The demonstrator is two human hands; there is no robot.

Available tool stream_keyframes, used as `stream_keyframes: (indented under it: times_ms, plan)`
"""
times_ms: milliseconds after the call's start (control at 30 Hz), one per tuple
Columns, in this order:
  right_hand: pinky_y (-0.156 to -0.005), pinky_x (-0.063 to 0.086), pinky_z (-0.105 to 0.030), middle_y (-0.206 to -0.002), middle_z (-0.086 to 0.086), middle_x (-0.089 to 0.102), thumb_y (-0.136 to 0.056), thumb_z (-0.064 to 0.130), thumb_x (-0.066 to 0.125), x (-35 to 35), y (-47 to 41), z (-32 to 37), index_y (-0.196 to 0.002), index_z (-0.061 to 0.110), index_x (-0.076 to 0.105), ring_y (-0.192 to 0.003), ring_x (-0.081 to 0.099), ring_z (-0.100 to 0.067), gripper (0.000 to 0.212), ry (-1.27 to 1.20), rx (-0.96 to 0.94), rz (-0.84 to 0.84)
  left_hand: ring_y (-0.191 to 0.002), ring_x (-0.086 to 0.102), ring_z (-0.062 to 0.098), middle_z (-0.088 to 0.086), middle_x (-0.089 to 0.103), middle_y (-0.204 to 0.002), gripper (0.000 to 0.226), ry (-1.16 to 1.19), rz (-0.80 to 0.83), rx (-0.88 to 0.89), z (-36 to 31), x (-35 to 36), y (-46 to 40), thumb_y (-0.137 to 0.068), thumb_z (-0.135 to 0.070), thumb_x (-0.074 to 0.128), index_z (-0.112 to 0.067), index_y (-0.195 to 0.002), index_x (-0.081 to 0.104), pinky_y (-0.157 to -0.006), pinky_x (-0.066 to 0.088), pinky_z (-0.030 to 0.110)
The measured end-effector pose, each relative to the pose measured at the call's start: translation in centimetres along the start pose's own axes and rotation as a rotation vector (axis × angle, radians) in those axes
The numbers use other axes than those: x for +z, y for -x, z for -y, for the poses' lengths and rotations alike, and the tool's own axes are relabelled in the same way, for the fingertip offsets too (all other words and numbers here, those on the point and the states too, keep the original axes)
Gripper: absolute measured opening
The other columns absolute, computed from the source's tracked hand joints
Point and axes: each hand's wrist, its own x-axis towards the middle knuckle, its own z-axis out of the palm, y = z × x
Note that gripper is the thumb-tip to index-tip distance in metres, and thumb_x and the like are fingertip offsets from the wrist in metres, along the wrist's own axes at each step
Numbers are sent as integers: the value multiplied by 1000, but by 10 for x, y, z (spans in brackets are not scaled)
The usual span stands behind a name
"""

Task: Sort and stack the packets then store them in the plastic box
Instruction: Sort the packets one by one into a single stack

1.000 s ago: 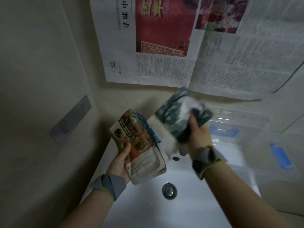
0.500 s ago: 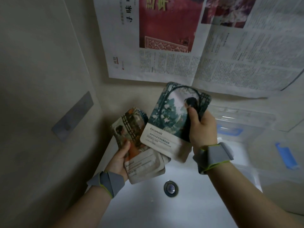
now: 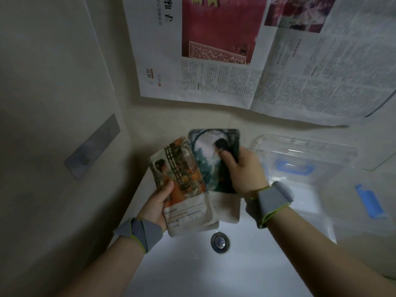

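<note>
A white washbasin (image 3: 192,271) fills the near ground, its metal drain (image 3: 220,242) just below the two hands, with a beige wall behind it and a sheet of newspaper (image 3: 267,78) hung higher up. Nearest, the left hand (image 3: 157,203) grips a small stack of packets, thumb pressed on the face of the orange packet (image 3: 184,185) that tops it; at least one more pale edge shows under its lower corner, though the count cannot be told. Just to the right of that grip, the right hand (image 3: 244,174) pinches the green packet (image 3: 214,159) between its thumb on the printed face and fingers hidden behind, the packet's left edge tucked under the orange one. Both packets are flat sachets with a painted figure above and a cream label band below; they look thin and bendy. Beyond the right hand, to its right, stands the clear plastic box (image 3: 304,166) with blue latches; no packets can be made out inside it. By this showing the sorting is under way, and stacking square and storing are still to do.
</note>
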Motion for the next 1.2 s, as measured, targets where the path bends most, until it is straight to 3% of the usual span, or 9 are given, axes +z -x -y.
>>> stream_keyframes:
  times_ms: [100,200,367,467,633,767,933,1100,1200]
  plan:
    - [-83,42,-37,-111,-25,62,-96,23,42,13,1,4,-106,1,58,-105,57,-38,29,150,7,227,-77,73,26,12,76,-90,63,-40,36,26,4,2,-1,-55,-34,82,-9,-110,63,-61,60,37]
    - [-103,31,-39,-128,-24,46,-99,24,35,28,2,6,-119,0,52,-123,40,-37,36,158,-54,304,-74,73,24,11,76,-85,30,-15,101,26,9,10,0,-75,-23,59,-9,-100,68,-57,59,33]
    - [-115,12,-27,-158,-4,-5,-90,43,50,42,2,-1,-146,22,13,-145,7,-19,71,-154,26,433,-80,73,25,10,76,-90,48,3,30,46,18,7,-5,-69,-33,69,-10,-110,63,-60,60,34]
    - [-112,30,-33,-154,-7,22,-85,38,61,41,2,-11,-146,19,13,-139,30,-24,80,-164,160,343,-73,73,23,9,77,-82,27,36,-29,30,13,-3,-10,-86,-29,54,-10,-102,64,-58,60,32]
    - [-91,47,-35,-119,-7,63,-87,39,56,63,3,-20,-120,15,48,-107,59,-29,41,-17,286,448,-98,63,33,19,64,-115,61,12,-135,19,1,-8,-17,-64,-29,75,-7,-119,60,-88,52,45]
    - [-88,49,-34,-101,3,60,-82,14,65,73,-3,-20,-113,22,46,-96,59,-20,37,-296,310,518,-67,70,19,9,72,-83,14,-204,-286,171,0,-19,-22,-86,-17,58,-15,-100,63,-56,56,27]
    - [-92,49,-49,-114,-14,65,-91,15,50,99,-4,-30,-125,20,40,-105,60,-35,36,-149,124,417,-57,71,14,0,75,-63,10,-269,-257,166,-15,-26,-28,-87,-8,56,-15,-91,62,-47,56,23]
    - [-93,49,-42,-110,-19,66,-96,41,35,106,-25,-38,-106,11,62,-102,61,-34,42,-343,236,530,-100,66,33,15,66,-116,87,-134,-308,95,-24,-46,-34,-51,-36,83,-11,-128,53,-65,58,36]
    - [-82,53,-39,-93,-16,69,-93,43,40,117,-42,-53,-83,10,68,-88,64,-31,45,-486,430,335,-112,59,33,16,58,-130,89,-81,-311,-25,-32,-58,-37,-54,-43,78,-14,-133,49,-61,60,36]
